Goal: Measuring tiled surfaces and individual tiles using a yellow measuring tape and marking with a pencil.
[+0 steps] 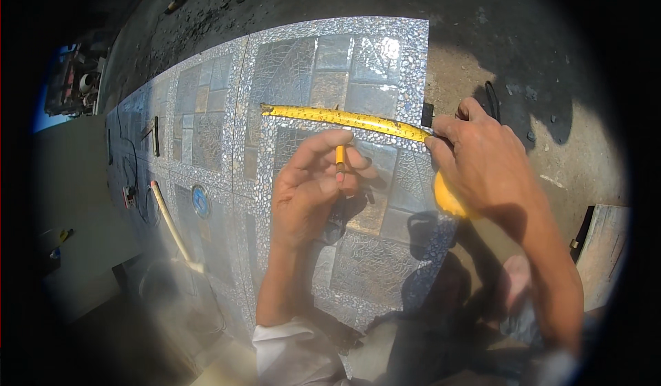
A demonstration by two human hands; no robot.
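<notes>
Across a large sheet with a stone-tile and pebble pattern [379, 214] lies the pulled-out yellow blade of a tape measure [358, 120]. My right hand [485, 155] is closed at the sheet's right edge, gripping the tape where the blade meets it. Part of the round yellow case [449, 196] shows beneath that hand; the rest is hidden. Just below the blade, my left hand [310, 186] is closed, pinching a short yellow pencil [340, 157] between thumb and fingers. The blade's hooked end rests on the pebble band to the left, apart from both hands.
A wooden-handled tool [169, 217] lies on the sheet at the left, near a round blue emblem [200, 201]. A dark bar [156, 137] is farther left. Rough ground with rubble [206, 11] runs along the far side. A pale board [602, 252] stands at the right.
</notes>
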